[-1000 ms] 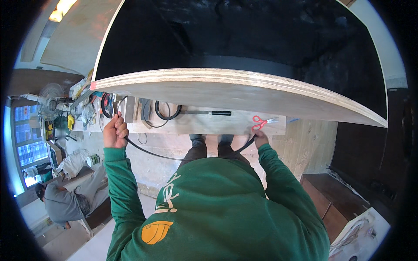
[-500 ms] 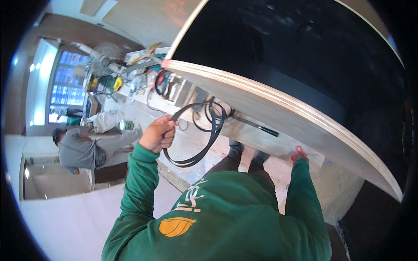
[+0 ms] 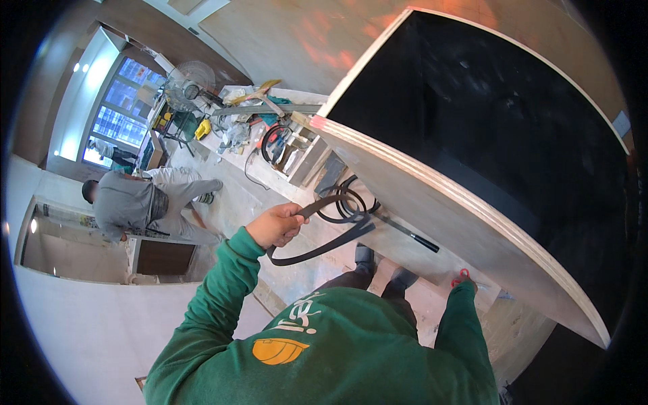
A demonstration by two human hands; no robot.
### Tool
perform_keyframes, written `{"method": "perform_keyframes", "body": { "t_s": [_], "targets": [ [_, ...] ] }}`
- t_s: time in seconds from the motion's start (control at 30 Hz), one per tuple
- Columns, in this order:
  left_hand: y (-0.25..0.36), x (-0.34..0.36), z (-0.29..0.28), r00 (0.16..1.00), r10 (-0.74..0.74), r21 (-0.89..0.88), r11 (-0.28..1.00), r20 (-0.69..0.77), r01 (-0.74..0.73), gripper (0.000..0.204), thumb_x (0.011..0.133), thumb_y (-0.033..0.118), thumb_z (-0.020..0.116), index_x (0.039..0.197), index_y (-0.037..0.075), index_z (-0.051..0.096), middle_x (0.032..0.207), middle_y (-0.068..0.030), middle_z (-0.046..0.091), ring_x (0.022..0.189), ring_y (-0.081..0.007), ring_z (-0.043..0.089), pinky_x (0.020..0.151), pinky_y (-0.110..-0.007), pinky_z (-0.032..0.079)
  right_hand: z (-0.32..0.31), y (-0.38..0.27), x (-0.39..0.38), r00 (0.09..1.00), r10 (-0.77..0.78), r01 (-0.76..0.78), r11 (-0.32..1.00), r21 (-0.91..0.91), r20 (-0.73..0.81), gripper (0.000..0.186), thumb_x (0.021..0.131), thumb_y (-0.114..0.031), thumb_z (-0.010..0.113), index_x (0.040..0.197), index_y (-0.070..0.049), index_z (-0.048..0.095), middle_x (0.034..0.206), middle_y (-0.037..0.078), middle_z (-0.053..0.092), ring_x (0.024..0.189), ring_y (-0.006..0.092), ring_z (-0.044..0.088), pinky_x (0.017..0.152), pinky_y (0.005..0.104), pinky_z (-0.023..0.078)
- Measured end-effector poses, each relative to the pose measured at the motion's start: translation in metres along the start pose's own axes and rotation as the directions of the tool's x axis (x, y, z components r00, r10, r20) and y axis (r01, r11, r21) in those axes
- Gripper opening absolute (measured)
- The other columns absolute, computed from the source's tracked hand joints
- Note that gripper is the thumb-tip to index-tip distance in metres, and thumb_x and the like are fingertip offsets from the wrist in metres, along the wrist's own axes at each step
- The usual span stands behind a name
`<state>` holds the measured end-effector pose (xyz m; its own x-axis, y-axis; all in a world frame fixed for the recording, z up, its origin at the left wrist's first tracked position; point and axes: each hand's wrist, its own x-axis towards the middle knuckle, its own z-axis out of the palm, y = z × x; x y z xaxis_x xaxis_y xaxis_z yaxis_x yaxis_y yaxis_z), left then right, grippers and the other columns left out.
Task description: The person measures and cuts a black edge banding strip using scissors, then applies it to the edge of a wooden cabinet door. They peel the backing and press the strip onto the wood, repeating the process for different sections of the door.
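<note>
My left hand (image 3: 277, 226) is closed round a flat black strip (image 3: 290, 260), which hangs from it in a loose loop. Behind the strip, a black coil (image 3: 354, 182) lies on the pale shelf (image 3: 445, 263) beneath the board, beside a long tool with a black handle (image 3: 422, 241). My right hand (image 3: 466, 285) is at red-handled scissors (image 3: 462, 273) on the right of that shelf; its fingers are mostly hidden, so I cannot tell whether it grips them.
A large black-topped board (image 3: 506, 121) with a curved plywood edge overhangs on the right. A cluttered bench (image 3: 239, 155) with tools and a fan (image 3: 189, 84) stands behind. At left, a person in grey (image 3: 135, 199) bends over a cabinet (image 3: 158, 256). My feet (image 3: 381, 273) show below the shelf.
The view has swung, shifting the board rightward. My left hand has carried the strip toward the middle of the view. My right hand no longer shows the strip and has reached the scissors.
</note>
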<state>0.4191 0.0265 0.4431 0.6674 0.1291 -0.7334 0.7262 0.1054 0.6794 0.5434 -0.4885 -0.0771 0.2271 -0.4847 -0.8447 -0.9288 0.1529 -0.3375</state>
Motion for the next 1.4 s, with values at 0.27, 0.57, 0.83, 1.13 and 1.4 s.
{"method": "perform_keyframes", "body": {
  "t_s": [0.27,0.57,0.83,1.13,1.4],
  "targets": [
    [-0.015,0.022,-0.020,0.998,-0.039,0.039,0.999,0.055,0.037,0.009,0.100,0.017,0.049,0.100,0.010,0.053,0.061,0.0063,0.039,0.045,-0.0042,0.032,0.039,-0.022,0.025,0.012,0.011,-0.023,0.970,-0.036,0.078,0.983,0.166,-0.242,0.035,0.074,-0.030,0.084,0.090,-0.003,0.068,0.074,0.009,0.067,0.058,0.0211,0.062,0.051,0.0370,0.051],
    [-0.026,0.047,-0.057,0.992,0.043,0.025,0.999,0.119,-0.046,0.015,0.101,0.021,0.050,0.101,0.007,0.054,0.060,0.0053,0.040,0.045,-0.0049,0.034,0.040,-0.022,0.026,-0.005,0.054,0.003,0.994,0.061,-0.050,0.992,0.120,-0.093,0.030,0.082,-0.035,0.073,0.087,-0.007,0.064,0.069,0.008,0.062,0.050,0.0223,0.056,0.044,0.0384,0.046],
    [-0.032,0.073,-0.072,0.978,0.121,-0.050,0.992,0.169,-0.114,0.014,0.101,0.017,0.047,0.100,0.004,0.053,0.058,0.0040,0.043,0.043,-0.0052,0.036,0.040,-0.021,0.029,-0.056,0.042,-0.237,0.753,-0.078,0.256,0.949,-0.182,0.654,0.025,0.078,-0.009,0.066,0.101,-0.002,0.060,0.092,0.016,0.070,0.072,0.0223,0.066,0.058,0.0300,0.054],
    [-0.053,0.089,-0.090,0.956,0.231,-0.138,0.968,0.179,-0.208,0.013,0.099,0.015,0.052,0.102,0.003,0.055,0.068,0.0044,0.046,0.055,-0.0039,0.039,0.047,-0.022,0.033,0.019,-0.054,-0.422,0.346,0.022,0.581,0.780,-0.232,0.938,0.021,0.085,-0.001,0.067,0.103,-0.001,0.056,0.088,0.008,0.065,0.074,0.0146,0.065,0.065,0.0262,0.056],
    [-0.067,0.084,-0.089,0.944,0.297,-0.183,0.945,0.144,-0.270,0.013,0.099,0.016,0.050,0.103,0.005,0.055,0.066,0.0060,0.043,0.055,-0.0027,0.037,0.048,-0.021,0.030,0.084,-0.073,-0.483,0.308,0.175,0.651,0.678,-0.341,0.935,0.032,0.086,-0.016,0.073,0.111,0.001,0.061,0.095,0.006,0.066,0.084,0.0138,0.065,0.071,0.0272,0.056]
  ]
}}
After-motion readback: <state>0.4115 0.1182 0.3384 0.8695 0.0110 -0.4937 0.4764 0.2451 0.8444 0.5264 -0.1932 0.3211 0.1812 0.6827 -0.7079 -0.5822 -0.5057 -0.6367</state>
